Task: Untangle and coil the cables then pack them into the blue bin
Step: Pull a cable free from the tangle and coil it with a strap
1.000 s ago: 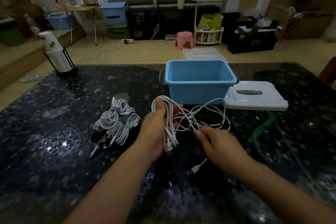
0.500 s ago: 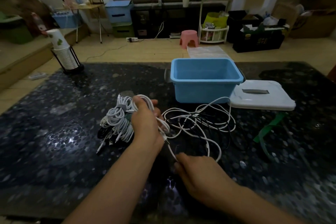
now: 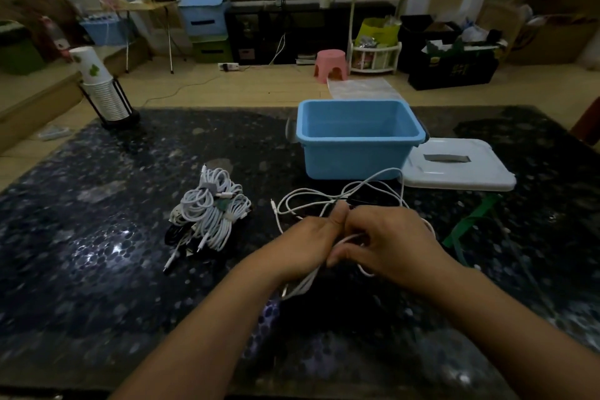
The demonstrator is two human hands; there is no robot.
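The blue bin (image 3: 357, 157) stands open and empty at the far middle of the dark table. In front of it lies a loose tangle of white cable (image 3: 328, 201) mixed with a thin black cable. My left hand (image 3: 308, 243) and my right hand (image 3: 389, 240) meet over the near part of this tangle, thumbs touching, each gripping white cable strands; a plug end hangs below my left hand. A pile of coiled white cables (image 3: 211, 211) with tie bands lies to the left, apart from both hands.
The bin's white lid (image 3: 457, 169) lies to the right of the bin. A green strap (image 3: 470, 221) trails near the lid. A black rack of stacked paper cups (image 3: 104, 97) stands at the table's far left corner.
My left hand left the coiled pile and came right to the loose tangle. My right hand rose from the near table to meet it, and both now hold the loose cable.
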